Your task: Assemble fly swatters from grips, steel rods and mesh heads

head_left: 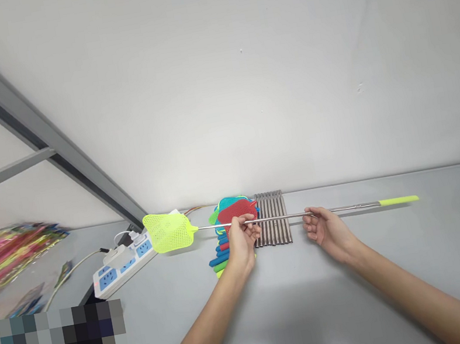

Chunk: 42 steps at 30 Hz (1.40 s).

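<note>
A fly swatter (276, 218) with a yellow-green mesh head on the left, a thin metal rod and a yellow-green grip on the right is held level above the table. My left hand (242, 240) pinches the rod nearer the mesh head. Farther along, my right hand (326, 232) has its thumb and fingers closed on the same rod. Behind my left hand lie a red swatter head (230, 212) and a teal swatter head (234, 200), partly hidden. Several metal rods (276, 232) lie side by side under the held one. Coloured handles (219, 261) stick out beside my left wrist.
A white power strip (129, 271) with plugs and cables lies at the left. Beyond it are brightly coloured packs in clear plastic (13, 254). A grey metal frame post (28, 112) slants down at the left. A pale wall (288, 96) stands behind the grey table (447, 240).
</note>
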Available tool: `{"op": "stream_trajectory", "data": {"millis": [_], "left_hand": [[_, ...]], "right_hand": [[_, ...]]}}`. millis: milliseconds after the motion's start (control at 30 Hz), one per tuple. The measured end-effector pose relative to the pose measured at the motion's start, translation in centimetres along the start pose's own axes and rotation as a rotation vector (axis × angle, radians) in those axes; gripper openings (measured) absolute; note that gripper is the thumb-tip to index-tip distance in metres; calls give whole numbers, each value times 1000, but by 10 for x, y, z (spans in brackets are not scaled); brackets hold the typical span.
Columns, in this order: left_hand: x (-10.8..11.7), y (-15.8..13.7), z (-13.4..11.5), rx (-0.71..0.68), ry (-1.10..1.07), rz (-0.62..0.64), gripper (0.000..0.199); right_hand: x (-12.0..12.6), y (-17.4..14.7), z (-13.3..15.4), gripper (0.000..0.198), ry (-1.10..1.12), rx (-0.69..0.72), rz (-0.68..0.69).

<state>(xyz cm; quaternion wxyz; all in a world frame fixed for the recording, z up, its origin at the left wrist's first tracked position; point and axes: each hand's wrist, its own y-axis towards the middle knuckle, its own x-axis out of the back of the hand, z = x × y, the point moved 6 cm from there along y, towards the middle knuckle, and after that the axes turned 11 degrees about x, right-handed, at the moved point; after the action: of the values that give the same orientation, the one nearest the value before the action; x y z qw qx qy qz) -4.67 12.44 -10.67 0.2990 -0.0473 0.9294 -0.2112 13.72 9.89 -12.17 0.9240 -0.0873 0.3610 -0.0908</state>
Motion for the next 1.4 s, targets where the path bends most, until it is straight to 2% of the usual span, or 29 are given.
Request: {"op": "stream_trajectory", "data": {"millis": [500,600,733,833,933,1033,1200,1300,1400], "left_hand": [[-2,-4,-10,-43,-66,-17,10],[-3,-7,-17,-111,-101,-21,12],[-4,-13,-32,-231,-144,-2,20],[-8,-21,-45,-338,-113,23,24],[-13,-34,-58,-480,-48,-16,24],[-20,-50,-62,-570,-9,-16,27],[-36,-74,-51,-565,55,57,29],[-41,-85,-46,-565,32,73,30],[-41,-92,-44,-575,-5,30,30]], "right_hand": [[-4,-2,5,10,-16,41,28],[-4,-1,15,8,-13,116,13],[4,2,35,7,4,248,-71],[5,1,50,8,24,356,-103],[-9,-8,60,13,45,419,-12],[-29,-22,61,21,43,387,118],[-53,-45,58,39,-45,305,280],[-58,-52,57,42,-92,263,317],[-60,-57,56,41,-79,221,323]]}}
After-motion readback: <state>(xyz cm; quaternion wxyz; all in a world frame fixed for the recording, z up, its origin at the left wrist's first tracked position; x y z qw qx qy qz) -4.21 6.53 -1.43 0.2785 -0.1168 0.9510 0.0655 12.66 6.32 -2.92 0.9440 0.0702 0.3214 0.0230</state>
